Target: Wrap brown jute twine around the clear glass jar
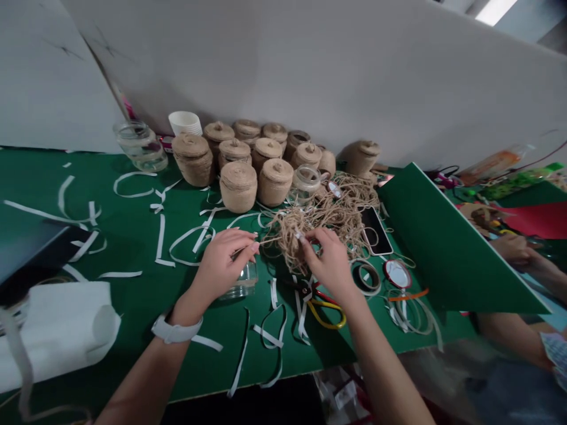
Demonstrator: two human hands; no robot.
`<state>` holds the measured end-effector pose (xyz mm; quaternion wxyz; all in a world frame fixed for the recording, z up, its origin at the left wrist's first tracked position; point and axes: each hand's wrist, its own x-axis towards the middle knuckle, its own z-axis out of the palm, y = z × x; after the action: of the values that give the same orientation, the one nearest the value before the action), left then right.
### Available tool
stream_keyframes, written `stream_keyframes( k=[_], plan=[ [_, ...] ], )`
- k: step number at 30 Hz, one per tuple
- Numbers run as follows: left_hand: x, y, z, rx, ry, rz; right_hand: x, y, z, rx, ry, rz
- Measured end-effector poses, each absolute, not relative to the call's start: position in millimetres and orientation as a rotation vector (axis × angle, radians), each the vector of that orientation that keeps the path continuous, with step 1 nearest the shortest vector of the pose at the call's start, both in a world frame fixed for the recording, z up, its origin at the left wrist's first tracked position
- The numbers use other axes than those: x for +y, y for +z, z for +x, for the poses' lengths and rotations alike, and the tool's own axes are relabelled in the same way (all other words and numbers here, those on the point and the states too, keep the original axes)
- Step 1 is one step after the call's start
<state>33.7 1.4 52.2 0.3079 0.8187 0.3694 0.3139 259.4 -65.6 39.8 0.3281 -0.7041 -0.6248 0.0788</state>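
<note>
My left hand (224,262) pinches a strand of jute twine (268,241) between thumb and fingers. Beneath that hand a clear glass jar (243,282) lies partly hidden on the green table. From the pinch the strand runs right into a tangled heap of twine (345,206). At the near side of this heap my right hand (328,260) has its fingertips closed on twine. Just below the right hand, scissors (325,311) with yellow and red handles rest on the table, partly covered by my wrist.
Several twine-wrapped jars (238,186) with lids stand behind, beside white cups (185,123) and glass jars (140,147). A phone (375,230), a tape roll (365,277) and white strips (160,239) lie about. A green board (452,248) separates another person's hands (509,248) at right.
</note>
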Motion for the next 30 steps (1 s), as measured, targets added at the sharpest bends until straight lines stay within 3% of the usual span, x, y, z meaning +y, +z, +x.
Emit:
stream_keyframes(
  k=[4, 10, 14, 17, 20, 26, 30],
  plan=[
    [1, 53, 32, 0.977, 0.858, 2.143, -81, 47, 295, -1.472, 0.423, -1.823],
    [0, 53, 30, 0.994, 0.886, 2.102, -104, 46, 331, -1.553, 0.267, -1.906],
    [0, 51, 26, 1.023, 0.932, 2.064, -115, 42, 357, -1.276, 0.05, -2.103],
    [-1, 49, 24, 1.055, 0.949, 2.046, -120, 36, 361, -1.389, 0.331, -2.143],
    [-1, 49, 25, 1.044, 0.935, 2.058, -122, 34, 341, -1.691, 0.553, -2.024],
    [-1, 50, 27, 1.046, 0.919, 2.058, -117, 52, 262, -1.669, 0.2, -1.93],
    [-1, 50, 27, 1.035, 0.92, 2.082, -92, 52, 211, -1.659, 0.172, -1.787]
  ],
)
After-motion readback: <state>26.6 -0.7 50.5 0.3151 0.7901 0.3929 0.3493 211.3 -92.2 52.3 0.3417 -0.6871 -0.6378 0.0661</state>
